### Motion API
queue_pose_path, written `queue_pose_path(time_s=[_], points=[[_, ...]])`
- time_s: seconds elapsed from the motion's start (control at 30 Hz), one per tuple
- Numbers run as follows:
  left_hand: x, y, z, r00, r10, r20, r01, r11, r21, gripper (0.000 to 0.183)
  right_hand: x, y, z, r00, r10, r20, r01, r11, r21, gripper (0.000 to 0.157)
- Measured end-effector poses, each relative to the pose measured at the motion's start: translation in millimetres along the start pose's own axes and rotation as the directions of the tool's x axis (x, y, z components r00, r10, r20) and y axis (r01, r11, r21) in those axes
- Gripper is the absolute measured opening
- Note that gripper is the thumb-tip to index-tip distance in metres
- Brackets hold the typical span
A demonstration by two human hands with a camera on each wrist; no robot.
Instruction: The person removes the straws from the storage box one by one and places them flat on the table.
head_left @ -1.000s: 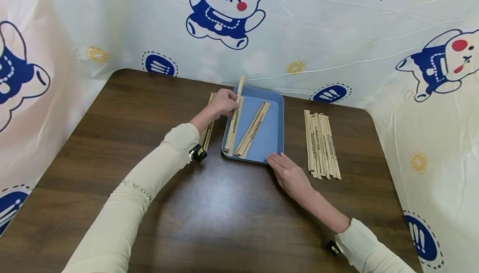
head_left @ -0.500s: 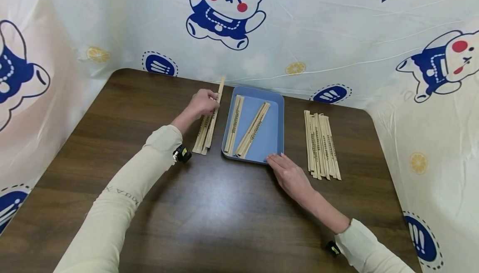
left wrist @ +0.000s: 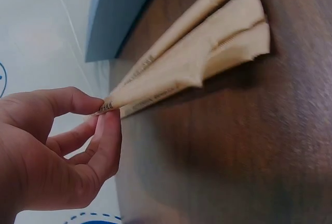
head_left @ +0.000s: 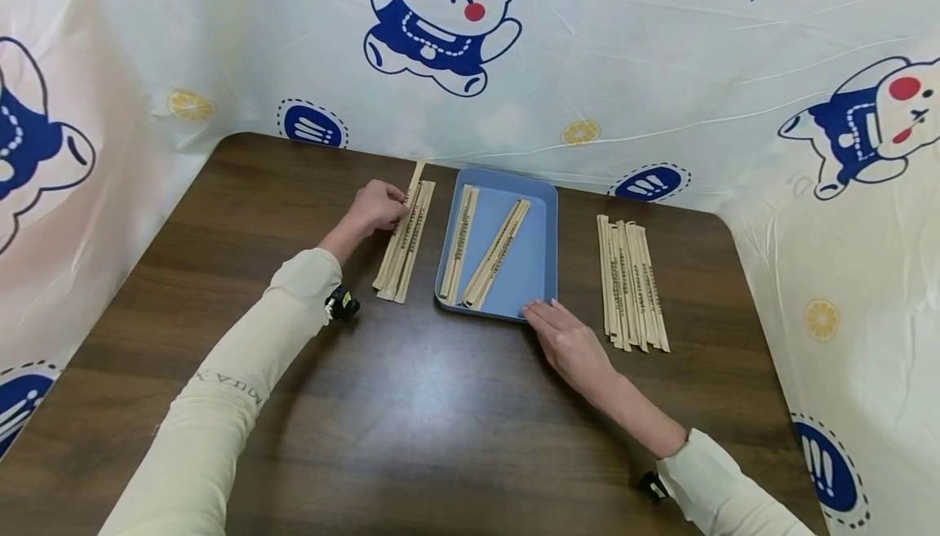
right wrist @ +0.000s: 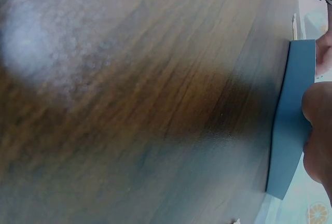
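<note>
Paper-wrapped stick (left wrist: 155,86), one: lying along or just over the left bundle (head_left: 413,246), left of the tray (head_left: 532,263); its far end is projecting past the others.
Left hand (head_left: 376,205): pinching that stick between thumb and fingertips. Handling, as judged: lowering it flat, drawing it nearer until the ends are matching, keeping it parallel, then easing the pinch without dragging its neighbours.
Right hand (head_left: 569,348): resting straight fingers on the tray's near right corner, grasping no stick; probably best staying light, only steadying.
Tray contents: sticks lying upright along the left side, others slanting mid-tray.
Right bundle (head_left: 633,287): lying right of the tray.
Changes since the earliest frame: the held stick is no longer hanging over the tray's left side, now sitting farther left; tray and right hand are keeping their places.
</note>
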State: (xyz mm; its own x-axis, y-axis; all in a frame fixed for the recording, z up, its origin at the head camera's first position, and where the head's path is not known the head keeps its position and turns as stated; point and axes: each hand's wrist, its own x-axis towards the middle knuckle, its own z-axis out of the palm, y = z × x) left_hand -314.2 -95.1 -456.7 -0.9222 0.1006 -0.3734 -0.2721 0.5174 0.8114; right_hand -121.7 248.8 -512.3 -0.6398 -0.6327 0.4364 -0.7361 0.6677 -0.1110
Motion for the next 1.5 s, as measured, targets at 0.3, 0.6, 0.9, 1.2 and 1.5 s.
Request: queue_pose_path(time_s=[0.3,0.6,0.9,1.2,1.5], points=[[3.8,-12.7,-1.8,1.0,0.014,-0.026,-0.012,0.997,0.076,0.04,0,-1,0.2,1.0,0.0,0.006,0.0,1.0,-0.002,0.042],[4.3,-16.5,-2.0,0.999,0.014,-0.044,-0.009,0.994,0.108,0.039,2,0,-0.7,1.0,-0.005,-0.005,0.005,1.0,-0.005,0.042],[4.1,-18.1,-0.3,0.998,0.026,-0.049,-0.018,0.99,0.141,0.035,1,1,-0.8,1.0,-0.007,-0.005,0.007,1.0,-0.003,0.041],[2.3,-10.9,1.6,0.992,0.091,-0.085,-0.083,0.992,0.093,0.03,1,3,-0.5,1.0,-0.011,-0.009,0.011,1.0,-0.01,0.044],[-8.3,19.1,23.7,0.987,0.12,0.11,-0.115,0.992,-0.053,0.041,0,1,-0.3,1.0,-0.007,-0.006,0.007,1.0,-0.01,0.045]])
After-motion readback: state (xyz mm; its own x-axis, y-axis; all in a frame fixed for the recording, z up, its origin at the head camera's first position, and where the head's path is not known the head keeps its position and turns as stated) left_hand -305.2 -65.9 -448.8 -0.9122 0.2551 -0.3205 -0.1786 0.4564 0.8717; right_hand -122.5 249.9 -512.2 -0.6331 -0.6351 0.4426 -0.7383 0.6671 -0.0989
